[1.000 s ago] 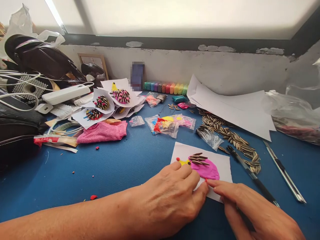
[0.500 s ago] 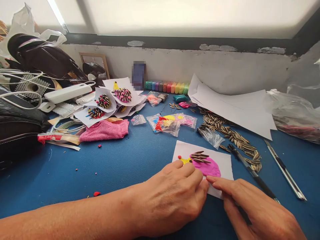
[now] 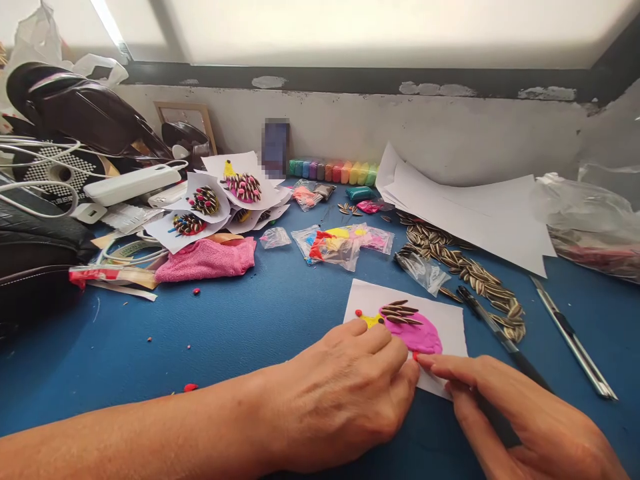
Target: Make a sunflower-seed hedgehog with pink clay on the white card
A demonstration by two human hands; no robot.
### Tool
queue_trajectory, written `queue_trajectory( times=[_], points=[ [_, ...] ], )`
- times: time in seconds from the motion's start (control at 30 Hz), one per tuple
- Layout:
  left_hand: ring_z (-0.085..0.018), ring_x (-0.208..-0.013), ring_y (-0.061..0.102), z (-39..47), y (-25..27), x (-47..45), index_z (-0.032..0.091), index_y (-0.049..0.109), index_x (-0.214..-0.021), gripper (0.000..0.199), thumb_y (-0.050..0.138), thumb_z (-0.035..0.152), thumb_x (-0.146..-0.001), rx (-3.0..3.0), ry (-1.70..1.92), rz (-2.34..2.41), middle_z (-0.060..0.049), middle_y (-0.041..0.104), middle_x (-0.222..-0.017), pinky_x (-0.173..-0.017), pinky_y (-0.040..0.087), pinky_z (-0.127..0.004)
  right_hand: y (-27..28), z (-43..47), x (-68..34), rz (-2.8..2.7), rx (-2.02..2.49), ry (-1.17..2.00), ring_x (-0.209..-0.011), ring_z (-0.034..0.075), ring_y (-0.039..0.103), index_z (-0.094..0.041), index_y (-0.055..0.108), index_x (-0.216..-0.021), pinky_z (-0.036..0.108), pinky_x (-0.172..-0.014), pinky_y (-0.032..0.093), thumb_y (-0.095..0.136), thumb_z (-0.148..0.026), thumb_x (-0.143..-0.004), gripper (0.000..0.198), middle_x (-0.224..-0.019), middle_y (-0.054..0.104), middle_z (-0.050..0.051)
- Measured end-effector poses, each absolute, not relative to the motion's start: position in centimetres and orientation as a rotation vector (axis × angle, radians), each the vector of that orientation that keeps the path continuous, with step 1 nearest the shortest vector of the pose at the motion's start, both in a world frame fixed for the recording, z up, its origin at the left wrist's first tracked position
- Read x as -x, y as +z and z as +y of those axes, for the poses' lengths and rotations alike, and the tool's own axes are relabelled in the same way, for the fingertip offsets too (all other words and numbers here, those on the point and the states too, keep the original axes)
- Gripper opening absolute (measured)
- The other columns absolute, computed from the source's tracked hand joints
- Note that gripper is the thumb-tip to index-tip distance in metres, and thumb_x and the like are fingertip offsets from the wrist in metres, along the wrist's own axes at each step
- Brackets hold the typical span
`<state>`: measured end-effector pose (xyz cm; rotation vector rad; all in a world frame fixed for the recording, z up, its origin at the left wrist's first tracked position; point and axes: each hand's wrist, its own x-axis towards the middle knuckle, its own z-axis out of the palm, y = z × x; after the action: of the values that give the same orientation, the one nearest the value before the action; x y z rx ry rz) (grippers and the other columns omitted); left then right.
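Where left fingers (image 3: 399,351) and right fingers (image 3: 445,366) nearly meet, red clay (image 3: 415,356) lies between.

Craft workspace: blue tabletop (image 3: 250,320), coloured clay packs (image 3: 336,173), paper sheets (image 3: 465,207), seeds (image 3: 483,279).

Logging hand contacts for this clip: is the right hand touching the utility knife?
Apart: the head view shows bare blue tabletop between the right hand and the utility knife.

Soft light comes from a bright, washed-out panel (image 3: 370,33) beyond the hands (image 3: 340,390). The counter (image 3: 240,327) around them is dimmer; pixelation covers an upright dark object (image 3: 280,148) farther back, to their left.
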<state>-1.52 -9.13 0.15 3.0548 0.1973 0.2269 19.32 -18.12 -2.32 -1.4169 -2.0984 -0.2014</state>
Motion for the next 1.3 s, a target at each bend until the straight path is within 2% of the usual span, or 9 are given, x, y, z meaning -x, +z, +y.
queue_trajectory(
  times=[0.2, 0.6, 0.97, 1.3],
  points=[
    [-0.022, -0.081, 0.05, -9.14, 0.09, 1.44, 0.008, 0.06, -0.103, 0.019, 0.041, 0.011, -0.099, -3.1, 0.229, 0.209, -0.009, 0.057, -0.092, -0.073, 0.048, -0.037, -2.06, -18.27, -19.3, -2.121, 1.397, -0.198, -0.079, 0.012, 0.074, -0.022, 0.063, -0.111, 0.02, -0.072, 0.057, 0.049, -0.012, -0.093, 0.025, -0.091, 0.076, 0.001],
    [-0.022, -0.082, 0.05, -9.23, 0.27, 1.48, 0.006, 0.059, -0.109, 0.021, 0.041, 0.01, -0.1, -3.053, 0.206, 0.204, -0.009, 0.057, -0.095, -0.071, 0.047, -0.038, -2.16, -18.16, -19.36, -2.109, 1.405, -0.215, -0.081, 0.01, 0.073, -0.022, 0.062, -0.109, 0.016, -0.077, 0.055, 0.048, -0.012, -0.094, 0.023, -0.092, 0.076, 0.0],
    [-0.022, -0.081, 0.05, -9.0, 0.4, 1.45, 0.005, 0.058, -0.113, 0.025, 0.038, 0.013, -0.102, -3.062, 0.21, 0.165, -0.01, 0.058, -0.094, -0.072, 0.048, -0.038, -1.94, -18.02, -19.1, -2.11, 1.386, -0.162, -0.084, 0.013, 0.074, -0.022, 0.063, -0.112, 0.02, -0.074, 0.058, 0.052, -0.011, -0.091, 0.026, -0.094, 0.076, 0.002],
    [-0.023, -0.082, 0.052, -8.95, 0.58, 1.38, 0.007, 0.059, -0.108, 0.02, 0.042, 0.015, -0.1, -3.09, 0.213, 0.166, -0.01, 0.057, -0.092, -0.073, 0.049, -0.039, -1.8, -18.27, -19.63, -1.945, 1.496, -0.032, -0.073, 0.012, 0.076, -0.025, 0.068, -0.101, 0.015, -0.071, 0.059, 0.056, -0.021, -0.092, 0.016, -0.089, 0.078, -0.002]
  ],
)
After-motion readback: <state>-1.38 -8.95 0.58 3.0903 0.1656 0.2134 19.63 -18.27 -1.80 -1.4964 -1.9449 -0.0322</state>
